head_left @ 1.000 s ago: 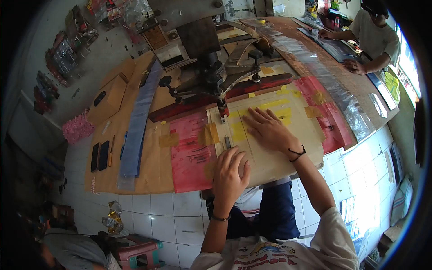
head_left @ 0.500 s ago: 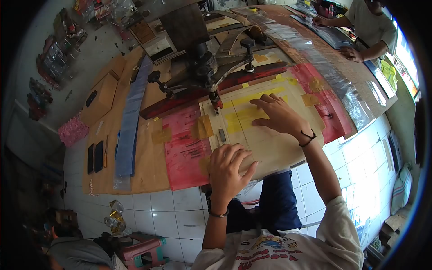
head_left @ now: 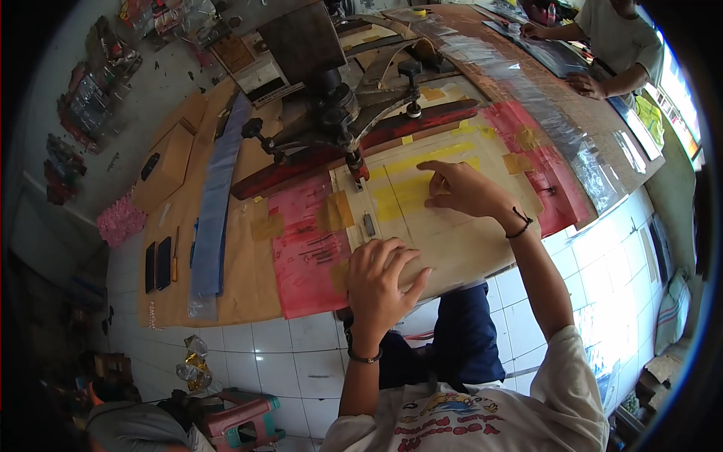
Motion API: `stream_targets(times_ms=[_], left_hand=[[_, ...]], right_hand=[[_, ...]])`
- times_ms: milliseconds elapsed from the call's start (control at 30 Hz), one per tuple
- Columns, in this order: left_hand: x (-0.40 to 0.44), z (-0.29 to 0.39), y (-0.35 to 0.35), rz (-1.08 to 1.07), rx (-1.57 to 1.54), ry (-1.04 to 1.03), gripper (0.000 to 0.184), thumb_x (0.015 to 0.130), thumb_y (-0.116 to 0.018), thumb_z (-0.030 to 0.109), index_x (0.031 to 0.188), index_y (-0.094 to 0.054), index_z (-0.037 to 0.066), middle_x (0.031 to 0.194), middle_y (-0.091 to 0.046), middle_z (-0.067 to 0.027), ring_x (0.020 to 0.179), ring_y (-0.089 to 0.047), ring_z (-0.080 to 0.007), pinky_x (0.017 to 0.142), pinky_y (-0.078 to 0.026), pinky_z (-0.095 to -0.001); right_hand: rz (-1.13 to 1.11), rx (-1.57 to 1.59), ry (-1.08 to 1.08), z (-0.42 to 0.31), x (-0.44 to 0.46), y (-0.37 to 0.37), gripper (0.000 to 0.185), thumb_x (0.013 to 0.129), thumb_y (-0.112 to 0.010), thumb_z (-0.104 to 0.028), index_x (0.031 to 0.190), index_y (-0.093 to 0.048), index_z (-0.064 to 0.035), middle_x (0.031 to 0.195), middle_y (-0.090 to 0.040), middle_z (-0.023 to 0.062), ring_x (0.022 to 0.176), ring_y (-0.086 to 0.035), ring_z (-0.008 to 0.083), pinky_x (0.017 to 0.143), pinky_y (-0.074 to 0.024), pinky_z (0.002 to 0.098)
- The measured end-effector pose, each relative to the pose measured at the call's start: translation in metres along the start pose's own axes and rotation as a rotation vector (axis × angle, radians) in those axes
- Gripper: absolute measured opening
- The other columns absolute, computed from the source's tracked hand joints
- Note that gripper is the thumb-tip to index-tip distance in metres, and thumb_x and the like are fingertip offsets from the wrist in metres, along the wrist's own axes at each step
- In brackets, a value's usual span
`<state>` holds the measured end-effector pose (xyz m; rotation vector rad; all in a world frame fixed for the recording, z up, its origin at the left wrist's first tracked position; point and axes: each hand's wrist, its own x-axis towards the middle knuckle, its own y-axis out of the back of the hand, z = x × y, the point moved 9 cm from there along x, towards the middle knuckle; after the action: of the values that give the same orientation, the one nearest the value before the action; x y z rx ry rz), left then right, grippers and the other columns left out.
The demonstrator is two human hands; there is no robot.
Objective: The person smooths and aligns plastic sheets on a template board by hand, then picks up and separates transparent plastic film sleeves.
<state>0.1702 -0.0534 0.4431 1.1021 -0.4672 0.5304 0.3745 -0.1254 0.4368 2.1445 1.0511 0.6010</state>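
My left hand [head_left: 382, 279] lies at the front edge of a tan board [head_left: 444, 248], its fingers spread and nothing held. Just beyond its fingertips is a small grey metal piece [head_left: 368, 224]. My right hand [head_left: 471, 188] is over the yellow strips [head_left: 395, 200] on the board, the index finger stretched out and the other fingers partly curled; it holds nothing. Whether that fingertip touches the surface I cannot tell. Red sheets [head_left: 309, 256] taped down flank the board. Behind it stands a dark machine head [head_left: 335, 105] with a long red-and-black bar [head_left: 294, 169].
On the left are a blue plastic strip [head_left: 218, 218], two dark phones [head_left: 157, 264], a screwdriver [head_left: 175, 252] and a cardboard box [head_left: 167, 169]. Another person [head_left: 621, 53] works at the far right. A stool [head_left: 245, 422] stands on the floor, lower left.
My right hand's fingers have drawn in from a spread shape, leaving the index finger extended. My left hand stays nearly in place. The view has shifted slightly.
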Motion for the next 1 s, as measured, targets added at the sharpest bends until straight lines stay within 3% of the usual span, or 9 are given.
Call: stream_targets(times_ms=[133,233,333,433,633,833,933,1000], left_hand=[[0.001,0.001,0.002,0.000,0.009,0.004,0.029,0.079,-0.087,0.029,0.102,-0.076,0.016,0.112,-0.068,-0.0009,0.113,-0.061,-0.0279,0.098,-0.047,-0.0446],[0.000,0.001,0.002,-0.004,0.013,0.005,0.029,0.079,-0.087,0.030,0.102,-0.076,0.016,0.113,-0.068,-0.0012,0.113,-0.061,-0.0280,0.098,-0.047,-0.0445],[0.000,0.000,0.001,-0.010,0.011,0.003,0.028,0.080,-0.086,0.030,0.102,-0.076,0.016,0.113,-0.067,-0.0013,0.113,-0.061,-0.0283,0.099,-0.047,-0.0448],[0.000,0.000,0.000,-0.013,0.014,0.011,0.028,0.082,-0.085,0.031,0.103,-0.076,0.015,0.113,-0.068,-0.0017,0.113,-0.061,-0.0285,0.099,-0.047,-0.0451],[0.000,0.000,-0.002,0.000,0.052,0.029,0.030,0.086,-0.082,0.030,0.110,-0.075,0.014,0.116,-0.067,-0.0037,0.113,-0.061,-0.0296,0.099,-0.048,-0.0460],[0.000,-0.007,-0.005,0.004,0.082,0.073,0.033,0.089,-0.080,0.032,0.116,-0.076,0.013,0.121,-0.069,-0.0050,0.115,-0.062,-0.0305,0.099,-0.049,-0.0453],[-0.001,-0.007,-0.007,-0.011,0.094,0.101,0.037,0.092,-0.078,0.034,0.121,-0.076,0.011,0.125,-0.068,-0.0070,0.118,-0.061,-0.0312,0.101,-0.049,-0.0456],[0.002,-0.006,-0.007,-0.048,0.102,0.099,0.041,0.093,-0.077,0.034,0.124,-0.074,0.007,0.129,-0.066,-0.0091,0.120,-0.059,-0.0322,0.102,-0.048,-0.0464]], right_hand=[[0.051,-0.094,0.141,-0.021,-0.004,0.007,0.031,0.091,-0.079,-0.014,0.122,-0.076,-0.0104,0.114,-0.075,0.0106,0.103,-0.070,0.0317,0.092,-0.0558,0.0386],[0.085,-0.148,0.327,-0.033,-0.019,0.004,0.024,0.093,-0.075,-0.019,0.114,-0.078,-0.0081,0.123,-0.074,0.0102,0.114,-0.066,0.0319,0.100,-0.0524,0.0412],[0.151,-0.384,0.420,-0.043,-0.045,-0.003,0.026,0.097,-0.072,-0.026,0.118,-0.077,-0.0113,0.128,-0.073,0.0067,0.121,-0.063,0.0287,0.108,-0.0465,0.0465],[0.172,-0.414,0.338,-0.042,-0.059,-0.014,0.032,0.101,-0.067,-0.032,0.122,-0.076,-0.0103,0.137,-0.070,0.0058,0.132,-0.059,0.0276,0.118,-0.0377,0.0517],[0.096,-0.445,0.291,-0.051,-0.076,-0.026,0.047,0.104,-0.061,-0.038,0.138,-0.066,-0.0054,0.150,-0.061,0.0135,0.144,-0.051,0.0308,0.126,-0.0295,0.0537],[0.276,-0.198,0.328,-0.072,-0.095,-0.001,0.052,0.101,-0.068,-0.030,0.146,-0.058,-0.0068,0.154,-0.056,0.0163,0.145,-0.050,0.0330,0.125,-0.0328,0.0546],[0.285,-0.092,0.264,-0.063,-0.115,0.002,0.050,0.098,-0.072,-0.027,0.144,-0.061,-0.0081,0.153,-0.058,0.0141,0.145,-0.050,0.0332,0.124,-0.0357,0.0534],[0.175,-0.159,0.267,-0.059,-0.129,-0.012,0.048,0.098,-0.073,-0.025,0.142,-0.063,-0.0087,0.153,-0.059,0.0120,0.146,-0.050,0.0325,0.124,-0.0351,0.0529]])
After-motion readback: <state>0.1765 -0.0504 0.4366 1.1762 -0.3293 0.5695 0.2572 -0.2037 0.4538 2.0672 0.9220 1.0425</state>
